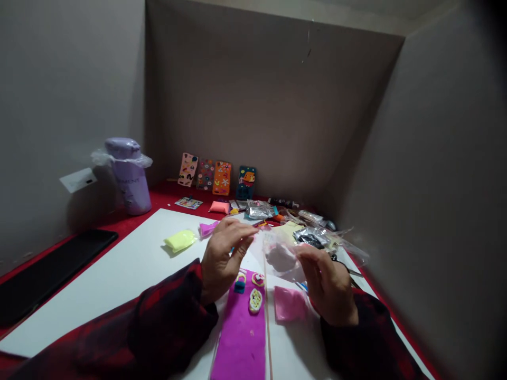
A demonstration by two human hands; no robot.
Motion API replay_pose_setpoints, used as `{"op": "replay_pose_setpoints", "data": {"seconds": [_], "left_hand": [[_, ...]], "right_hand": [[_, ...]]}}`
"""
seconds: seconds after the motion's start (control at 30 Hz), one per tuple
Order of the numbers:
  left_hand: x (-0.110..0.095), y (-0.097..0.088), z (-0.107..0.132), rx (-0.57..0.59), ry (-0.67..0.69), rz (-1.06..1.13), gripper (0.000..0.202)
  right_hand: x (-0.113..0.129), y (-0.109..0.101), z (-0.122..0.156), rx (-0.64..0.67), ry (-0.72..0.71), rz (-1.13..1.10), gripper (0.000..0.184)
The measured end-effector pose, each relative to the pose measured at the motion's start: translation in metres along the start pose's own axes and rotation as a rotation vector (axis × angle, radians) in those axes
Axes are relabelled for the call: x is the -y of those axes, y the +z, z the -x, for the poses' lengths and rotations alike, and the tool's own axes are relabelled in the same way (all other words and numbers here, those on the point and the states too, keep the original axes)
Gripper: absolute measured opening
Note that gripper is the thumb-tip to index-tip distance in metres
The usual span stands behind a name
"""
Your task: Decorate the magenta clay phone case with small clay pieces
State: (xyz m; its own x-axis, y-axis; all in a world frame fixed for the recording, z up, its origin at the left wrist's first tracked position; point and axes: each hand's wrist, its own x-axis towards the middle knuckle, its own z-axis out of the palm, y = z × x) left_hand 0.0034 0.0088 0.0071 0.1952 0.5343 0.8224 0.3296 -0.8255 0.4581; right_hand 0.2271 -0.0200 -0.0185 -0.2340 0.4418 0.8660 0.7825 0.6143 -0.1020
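Running away from you along the white board, the magenta strip carries three small ornaments toward its far end. Just right of it lies a pink packet, close beneath your right hand. A flat black slab rests at the left side. Over the strip's far end, your right hand pinches a clear bag with a pale clump inside. Your left hand is curled, thumb near fingertips, beside the bag; you cannot tell here whether it grips the film. That hand partly covers a purple packet; left of this sits a yellow packet.

Beyond your right hand, a black-filled packet lies among loose wrappers, crowding that side. Farther off come a silver packet, a coral packet and a printed card. At far left stands a purple cup, crinkled film around its upper part. Four decorated cases stand in a row at the far wall.
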Motion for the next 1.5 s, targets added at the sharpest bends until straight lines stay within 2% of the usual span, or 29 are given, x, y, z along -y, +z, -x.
{"op": "replay_pose_setpoints", "data": {"seconds": [0.07, 0.17, 0.23, 0.3, 0.43, 0.57, 0.67, 0.8, 1.03, 1.2, 1.3, 1.43, 1.5], "left_hand": [[-0.003, 0.0, 0.001, 0.046, -0.047, 0.006, 0.016], [-0.003, 0.002, 0.001, 0.129, -0.156, -0.005, 0.026], [-0.003, 0.003, 0.002, 0.178, -0.207, -0.005, 0.022], [-0.002, 0.005, 0.003, 0.21, -0.217, 0.019, 0.011], [-0.007, 0.006, 0.003, 0.251, -0.229, 0.116, 0.01], [-0.017, 0.003, 0.0, 0.302, -0.372, 0.239, 0.033], [-0.022, 0.002, -0.001, 0.347, -0.485, 0.316, 0.03], [-0.019, 0.003, 0.002, 0.344, -0.397, 0.249, 0.011], [-0.012, 0.007, 0.007, 0.287, -0.181, 0.096, 0.006], [-0.016, 0.006, 0.006, 0.303, -0.099, -0.003, 0.013], [-0.02, 0.005, 0.005, 0.318, -0.093, -0.023, 0.017], [-0.024, 0.005, 0.005, 0.286, -0.123, 0.006, 0.018], [-0.024, 0.005, 0.005, 0.308, -0.113, 0.009, 0.018]], "right_hand": [[0.001, 0.0, 0.0, -0.007, -0.048, 0.007, 0.012], [0.002, -0.001, -0.002, 0.006, -0.092, -0.012, 0.015], [0.004, -0.002, -0.004, 0.019, -0.127, -0.054, 0.018], [0.005, -0.004, -0.005, 0.032, -0.17, -0.09, 0.021], [0.007, -0.005, -0.004, 0.018, -0.239, -0.079, 0.022], [0.008, -0.006, -0.002, -0.024, -0.271, -0.013, 0.022], [0.01, -0.007, 0.0, -0.037, -0.277, -0.004, 0.025], [0.013, -0.006, 0.001, -0.055, -0.25, -0.007, 0.027], [0.016, -0.005, 0.003, -0.042, -0.235, -0.05, 0.029], [0.018, -0.007, 0.006, -0.007, -0.237, -0.092, 0.03], [0.021, -0.009, 0.004, 0.009, -0.162, -0.158, 0.026], [0.029, -0.008, -0.001, 0.057, 0.029, -0.263, 0.028], [0.032, -0.006, -0.004, 0.101, 0.058, -0.283, 0.025]]}}
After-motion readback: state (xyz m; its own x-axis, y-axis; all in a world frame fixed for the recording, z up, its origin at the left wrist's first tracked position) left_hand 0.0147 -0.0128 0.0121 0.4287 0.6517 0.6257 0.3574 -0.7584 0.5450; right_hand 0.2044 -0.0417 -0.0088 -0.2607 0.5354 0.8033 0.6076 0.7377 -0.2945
